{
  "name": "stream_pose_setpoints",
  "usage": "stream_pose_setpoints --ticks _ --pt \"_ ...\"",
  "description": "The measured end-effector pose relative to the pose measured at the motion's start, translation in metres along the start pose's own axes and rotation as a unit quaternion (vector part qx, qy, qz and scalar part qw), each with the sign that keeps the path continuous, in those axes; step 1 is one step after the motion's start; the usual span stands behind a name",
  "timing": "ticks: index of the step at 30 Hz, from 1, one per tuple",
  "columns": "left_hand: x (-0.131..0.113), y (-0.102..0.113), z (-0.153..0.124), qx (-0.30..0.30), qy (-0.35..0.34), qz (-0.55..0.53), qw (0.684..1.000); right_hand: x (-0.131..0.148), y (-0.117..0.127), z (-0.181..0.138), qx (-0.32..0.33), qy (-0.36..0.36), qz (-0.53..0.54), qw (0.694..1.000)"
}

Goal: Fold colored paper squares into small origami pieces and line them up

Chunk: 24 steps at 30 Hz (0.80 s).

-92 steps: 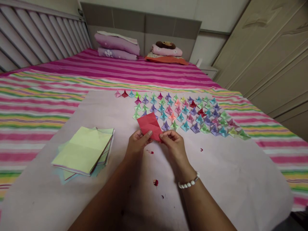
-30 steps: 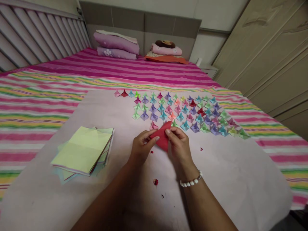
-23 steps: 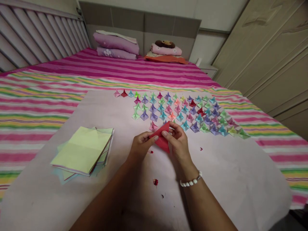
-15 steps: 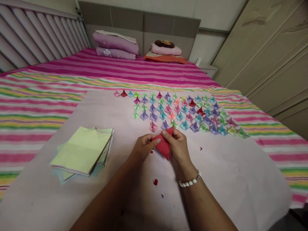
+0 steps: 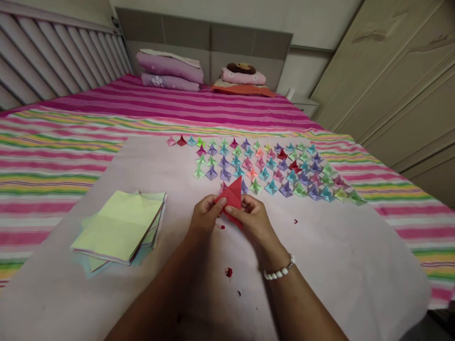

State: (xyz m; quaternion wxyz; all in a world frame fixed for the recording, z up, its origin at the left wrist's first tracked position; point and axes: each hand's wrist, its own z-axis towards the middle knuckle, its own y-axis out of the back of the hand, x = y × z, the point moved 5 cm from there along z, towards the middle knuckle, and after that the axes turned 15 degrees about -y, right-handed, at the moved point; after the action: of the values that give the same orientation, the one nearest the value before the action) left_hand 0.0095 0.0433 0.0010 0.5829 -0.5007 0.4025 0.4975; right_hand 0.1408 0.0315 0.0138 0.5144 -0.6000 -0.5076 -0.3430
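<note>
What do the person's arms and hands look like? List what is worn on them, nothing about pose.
Both forearms are bare, with no sleeves in view. The left hand wears nothing: no ring, watch or glove shows. The right hand is bare too, but its wrist carries a bracelet of small white rounded beads strung in a single row. No markings show on either arm.

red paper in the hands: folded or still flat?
Folded. The red paper shows as a pointed triangle with a crease line, pinched between the left hand and right hand.
</note>
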Motion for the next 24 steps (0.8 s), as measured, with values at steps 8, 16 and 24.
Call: stream_pose_setpoints --ticks 8,16,24 --pt "-0.004 0.011 0.003 -0.046 -0.022 0.006 0.999 -0.003 -0.006 0.0 0.028 -0.045 -0.008 0.999" --pt "0.005 0.011 0.005 -0.063 0.007 -0.104 0.993 -0.002 -0.015 -0.009 0.099 -0.072 -0.077 0.989" --pt "-0.001 -0.01 -0.002 0.025 0.087 -0.226 0.97 0.01 0.003 -0.006 0.04 0.029 -0.007 0.999"
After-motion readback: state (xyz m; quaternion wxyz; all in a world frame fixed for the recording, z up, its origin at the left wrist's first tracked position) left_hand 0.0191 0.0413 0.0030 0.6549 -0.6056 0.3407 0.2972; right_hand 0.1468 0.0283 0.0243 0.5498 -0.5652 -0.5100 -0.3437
